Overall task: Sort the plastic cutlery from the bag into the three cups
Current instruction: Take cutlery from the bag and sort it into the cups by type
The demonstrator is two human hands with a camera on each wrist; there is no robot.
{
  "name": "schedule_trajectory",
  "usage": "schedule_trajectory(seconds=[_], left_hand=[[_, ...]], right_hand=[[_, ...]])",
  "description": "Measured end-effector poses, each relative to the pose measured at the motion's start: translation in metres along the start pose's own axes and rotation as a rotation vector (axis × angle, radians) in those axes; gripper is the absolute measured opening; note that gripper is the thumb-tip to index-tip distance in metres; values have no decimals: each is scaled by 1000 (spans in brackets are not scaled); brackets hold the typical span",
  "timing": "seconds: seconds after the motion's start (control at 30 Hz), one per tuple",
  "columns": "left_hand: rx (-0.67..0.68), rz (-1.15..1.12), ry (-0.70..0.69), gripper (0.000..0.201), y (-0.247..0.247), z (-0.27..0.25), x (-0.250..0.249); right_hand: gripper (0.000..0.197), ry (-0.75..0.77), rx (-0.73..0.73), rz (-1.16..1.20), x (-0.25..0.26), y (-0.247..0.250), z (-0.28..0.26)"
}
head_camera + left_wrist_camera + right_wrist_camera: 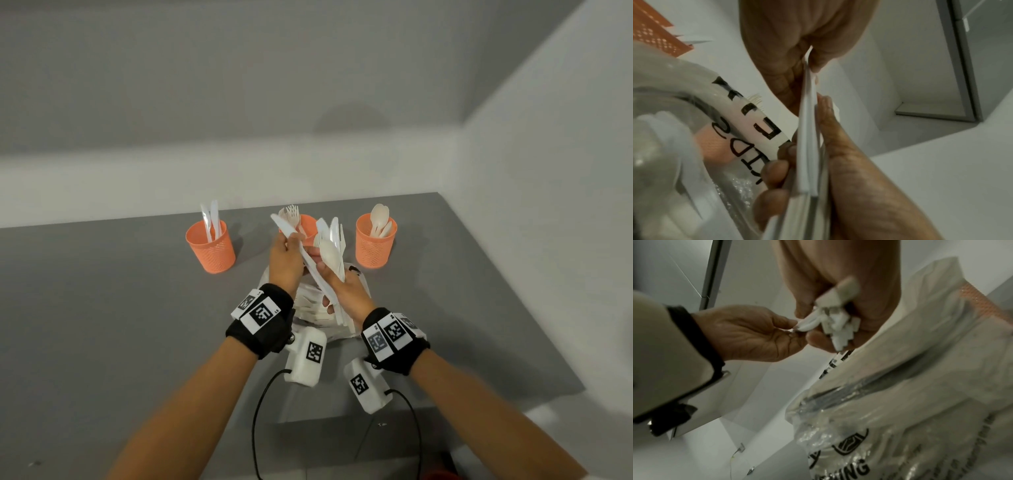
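Head view, working outward from the plastic bag point(356, 284) on the grey table point(102, 291): the bag lies nearest the person, directly under both raised hands, with more white cutlery inside it. Just above the bag the right hand point(346, 291) is curled tightly around the handles of a mixed bundle point(334, 246) of knives, a fork and a spoon, fanned upright, probably so each type can be read and picked off. Beside it the left hand point(286, 260) pinches one white knife point(301, 253) between thumb and fingertips, its handle end not yet clear of the bundle. Beyond the bag stand three orange mesh cups: the knife cup point(211, 246) far left, the fork cup point(303, 228) behind the hands, the spoon cup point(375, 245) far right.
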State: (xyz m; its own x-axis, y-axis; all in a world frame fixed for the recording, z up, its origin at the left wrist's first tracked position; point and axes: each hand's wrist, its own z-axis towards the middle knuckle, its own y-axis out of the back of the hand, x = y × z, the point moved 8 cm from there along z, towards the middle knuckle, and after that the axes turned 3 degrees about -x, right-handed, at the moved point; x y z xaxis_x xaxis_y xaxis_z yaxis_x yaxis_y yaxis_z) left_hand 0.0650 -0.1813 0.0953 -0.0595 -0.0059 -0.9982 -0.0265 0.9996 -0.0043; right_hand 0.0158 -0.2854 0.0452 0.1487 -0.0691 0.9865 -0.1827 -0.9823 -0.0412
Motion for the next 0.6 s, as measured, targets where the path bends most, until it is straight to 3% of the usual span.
schedule_trajectory(seconds=[0.17, 0.3, 0.37, 0.43, 0.6], left_hand=[[-154, -142, -49, 23, 18, 8, -14], [-64, 77, -226, 14, 9, 5, -31], [-11, 152, -237, 6, -3, 3, -28], [15, 215, -242, 17, -33, 4, -25], [-53, 339, -251, 19, -36, 5, -23]], right_hand=[[15, 36, -136, -17, -5, 16, 7], [4, 179, -240, -339, -2, 24, 7], [14, 206, -259, -418, 5, 26, 6], [24, 232, -287, -477, 11, 45, 11], [25, 277, -258, -545, 15, 38, 9]])
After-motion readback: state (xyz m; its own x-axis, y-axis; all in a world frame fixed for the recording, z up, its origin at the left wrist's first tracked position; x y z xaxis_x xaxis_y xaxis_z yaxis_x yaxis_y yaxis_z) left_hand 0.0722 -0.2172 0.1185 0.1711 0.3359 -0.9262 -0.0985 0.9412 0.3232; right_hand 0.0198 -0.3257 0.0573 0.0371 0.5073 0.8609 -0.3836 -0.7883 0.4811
